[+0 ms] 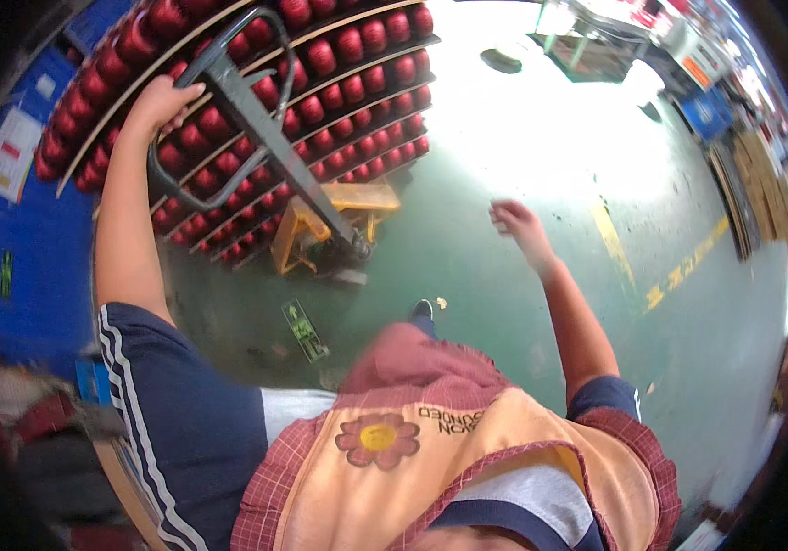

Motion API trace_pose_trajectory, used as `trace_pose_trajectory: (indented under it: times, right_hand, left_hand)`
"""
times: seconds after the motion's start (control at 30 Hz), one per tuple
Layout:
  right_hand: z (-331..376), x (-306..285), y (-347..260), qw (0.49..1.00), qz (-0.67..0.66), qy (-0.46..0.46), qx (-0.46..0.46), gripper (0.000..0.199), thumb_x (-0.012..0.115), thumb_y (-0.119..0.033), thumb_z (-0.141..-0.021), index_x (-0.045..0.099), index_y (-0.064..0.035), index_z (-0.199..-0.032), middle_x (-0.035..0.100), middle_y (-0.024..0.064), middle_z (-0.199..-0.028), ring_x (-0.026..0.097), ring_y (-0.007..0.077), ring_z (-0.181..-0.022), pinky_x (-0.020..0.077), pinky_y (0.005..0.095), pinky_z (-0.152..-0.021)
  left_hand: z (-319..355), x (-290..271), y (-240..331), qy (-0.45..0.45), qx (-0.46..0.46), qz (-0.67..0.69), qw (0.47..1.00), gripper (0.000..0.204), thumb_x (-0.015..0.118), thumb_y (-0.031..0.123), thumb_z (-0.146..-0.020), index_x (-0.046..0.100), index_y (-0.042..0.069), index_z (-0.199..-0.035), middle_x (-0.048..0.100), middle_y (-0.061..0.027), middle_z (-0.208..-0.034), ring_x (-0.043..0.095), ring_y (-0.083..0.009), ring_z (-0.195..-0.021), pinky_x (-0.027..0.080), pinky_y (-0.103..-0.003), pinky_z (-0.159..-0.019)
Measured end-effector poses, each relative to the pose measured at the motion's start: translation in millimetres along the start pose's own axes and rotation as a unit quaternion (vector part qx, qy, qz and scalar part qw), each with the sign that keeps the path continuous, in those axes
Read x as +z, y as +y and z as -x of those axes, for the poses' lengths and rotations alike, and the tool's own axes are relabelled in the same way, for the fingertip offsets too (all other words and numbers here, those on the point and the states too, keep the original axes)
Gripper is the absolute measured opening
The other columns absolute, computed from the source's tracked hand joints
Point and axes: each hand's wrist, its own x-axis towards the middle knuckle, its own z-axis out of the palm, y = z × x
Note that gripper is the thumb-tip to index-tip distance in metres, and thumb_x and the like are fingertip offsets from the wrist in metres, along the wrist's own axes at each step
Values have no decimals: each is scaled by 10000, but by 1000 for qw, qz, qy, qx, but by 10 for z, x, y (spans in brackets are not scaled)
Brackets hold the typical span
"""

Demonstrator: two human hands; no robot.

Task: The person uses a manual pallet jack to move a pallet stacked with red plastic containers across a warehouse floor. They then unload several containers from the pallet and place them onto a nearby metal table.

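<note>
A: Left hand [162, 106]?
B: Gripping the handle [219, 62], fingers wrapped round its bar, thumb lying along the top. Held at the far end of the lever, presumably for leverage and for clearance from the base.
A: Right hand [520, 225]?
B: Free, loosely curled, raised over bare floor [486, 303]. Grasping nothing visible; held out to the side, perhaps for balance.
A: Handle, form and material?
B: Closed loop, rounded corners, dark grey, apparently painted metal. Joined to a straight, flat-sided shaft [284, 151], slanting down to the pallet truck [366, 196].
A: Pallet truck, location?
B: Ahead and to the left, low on the floor, close against the spools [350, 44]. Orange-yellow, angular, scuffed in places. Set beneath the load or merely in front: cannot tell.
A: Spools, arrangement?
B: Deep red, rounded, slightly glossy, probably wound thread. Stacked in many rows, with thin strips [424, 42] between, likely for keeping layers level and apart.
A: Floor, finish?
B: Green, smooth, glaring white near the top. Marked with a small green sign [305, 331] and worn yellow lines [612, 243], probably for guiding foot traffic and bounding bays.
A: Outermost items?
B: Cardboard [765, 188], brown, flat-sided, piled at far right. Blue panel [45, 303] at far left, with papers attached. Nearest the body: apron [320, 459], peach cloth, checked red ruffle, flower motif.
</note>
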Motion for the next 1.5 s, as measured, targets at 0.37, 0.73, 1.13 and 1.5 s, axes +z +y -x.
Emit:
trace_pose_trajectory:
  times: [0.37, 0.73, 1.13, 1.5]
  right_hand:
    - [-2415, 2106, -2906, 755, 182, -171, -607, 387, 579, -275, -926, 567, -60, -1248, 557, 171, -1251, 479, 318, -1211, 365, 407, -1035]
    - [-3332, 3328, -3739, 666, 351, -338, -565, 541, 491, -522, -903, 715, -35, -973, 679, 238, -958, 661, 370, -903, 494, 434, -860]
    - [-3495, 3736, -3442, 712, 421, -276, -490, 653, 391, -580, -917, 717, -49, -721, 646, 100, -614, 624, 245, -604, 475, 395, -639]
    - [-3075, 3500, -3415, 719, 491, -217, -441, 599, 343, -510, -931, 713, -39, -921, 686, 187, -1011, 647, 374, -958, 497, 463, -861]
  left_hand:
    - [303, 95, -101, 68, -90, -107, 988, 425, 676, 477, -831, 578, 78, -724, 478, 21, -537, 450, -100, -416, 371, -267, -420]
    - [295, 56, 98, 85, -186, -52, 977, 431, 738, 440, -761, 680, 47, -928, 592, -13, -676, 529, -105, -544, 411, -268, -502]
    - [294, 9, 188, 18, -266, -16, 964, 363, 738, 384, -781, 552, 82, -704, 505, 8, -553, 457, -87, -395, 313, -246, -374]
    - [536, -37, 393, 45, -259, -98, 960, 537, 784, 415, -652, 681, -43, -911, 660, -200, -741, 644, -308, -690, 493, -400, -683]
